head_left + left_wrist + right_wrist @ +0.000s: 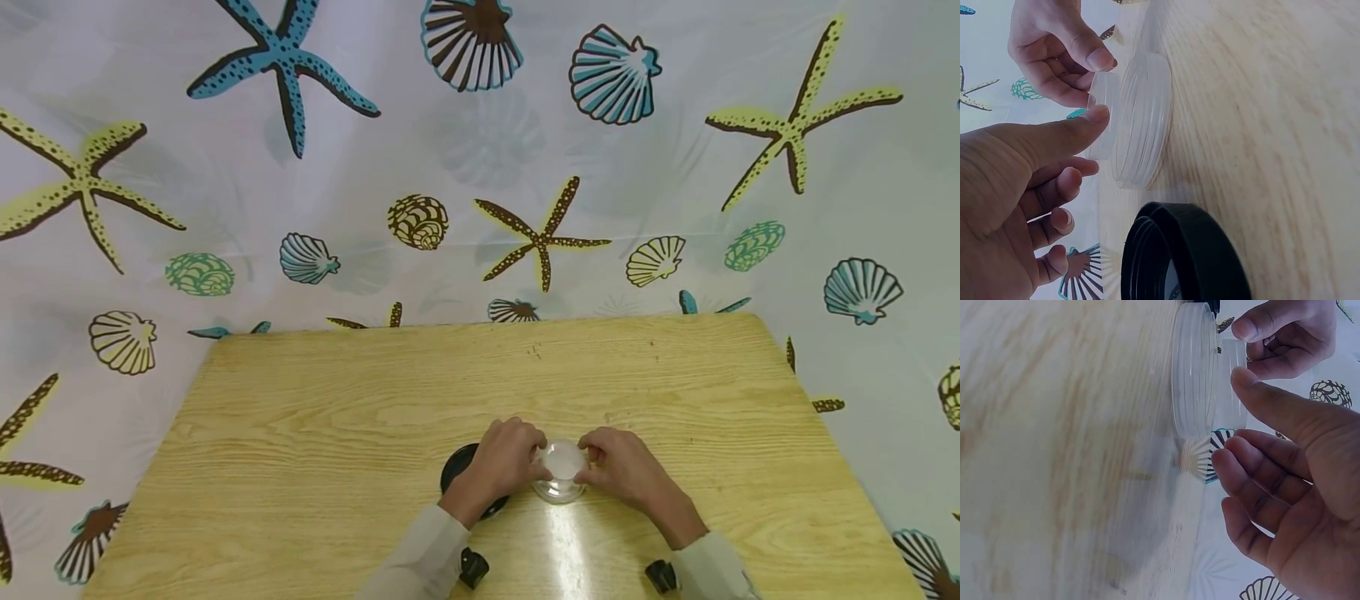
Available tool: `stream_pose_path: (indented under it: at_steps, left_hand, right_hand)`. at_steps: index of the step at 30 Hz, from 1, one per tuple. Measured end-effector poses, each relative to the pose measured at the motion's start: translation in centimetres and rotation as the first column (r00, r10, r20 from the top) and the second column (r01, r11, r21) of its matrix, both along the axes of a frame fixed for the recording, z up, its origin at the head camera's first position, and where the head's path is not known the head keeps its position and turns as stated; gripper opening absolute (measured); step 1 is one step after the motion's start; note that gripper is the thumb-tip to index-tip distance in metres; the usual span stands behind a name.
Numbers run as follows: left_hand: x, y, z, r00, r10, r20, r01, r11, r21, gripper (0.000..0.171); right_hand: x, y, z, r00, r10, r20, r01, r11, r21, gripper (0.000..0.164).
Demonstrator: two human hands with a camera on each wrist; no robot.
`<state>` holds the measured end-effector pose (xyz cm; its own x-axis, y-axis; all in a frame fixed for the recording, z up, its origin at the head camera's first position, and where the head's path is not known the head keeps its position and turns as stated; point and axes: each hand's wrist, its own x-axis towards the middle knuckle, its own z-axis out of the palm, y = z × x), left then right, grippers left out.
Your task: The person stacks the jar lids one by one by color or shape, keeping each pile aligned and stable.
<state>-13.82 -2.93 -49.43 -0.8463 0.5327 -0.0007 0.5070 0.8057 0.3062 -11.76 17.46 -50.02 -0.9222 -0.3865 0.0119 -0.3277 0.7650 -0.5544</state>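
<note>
Both hands pinch a small clear plastic cap-like piece (564, 458) from opposite sides, thumbs nearest the wearer. My left hand (501, 463) holds its left edge; my right hand (627, 472) holds its right edge. Directly below is a wider, shallow, clear round plastic piece (1147, 119) with ridged sides, on the table. Whether the small piece touches the wider one, I cannot tell. Beside the left hand lies a black round lid-like ring (1210, 250), hollow side visible in the left wrist view and partly covered by the left hand in the head view.
The wood-grain table (315, 417) extends around the hands. A white cloth (360, 167) printed with starfish and shells hangs behind and along the sides. Small black devices (473, 568) sit at both wrists, near the light sleeves.
</note>
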Motion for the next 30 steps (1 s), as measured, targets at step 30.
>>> stream_pose_path:
  at_steps: [30]
  left_hand:
    - [0.01, 0.10, -0.39, 1.000, -0.029, 0.007, 0.030, 0.998, -0.057, 0.028]
  right_hand:
    - [0.26, -0.30, -0.78, 1.000, 0.025, -0.001, -0.025, 0.999, -0.023, 0.033]
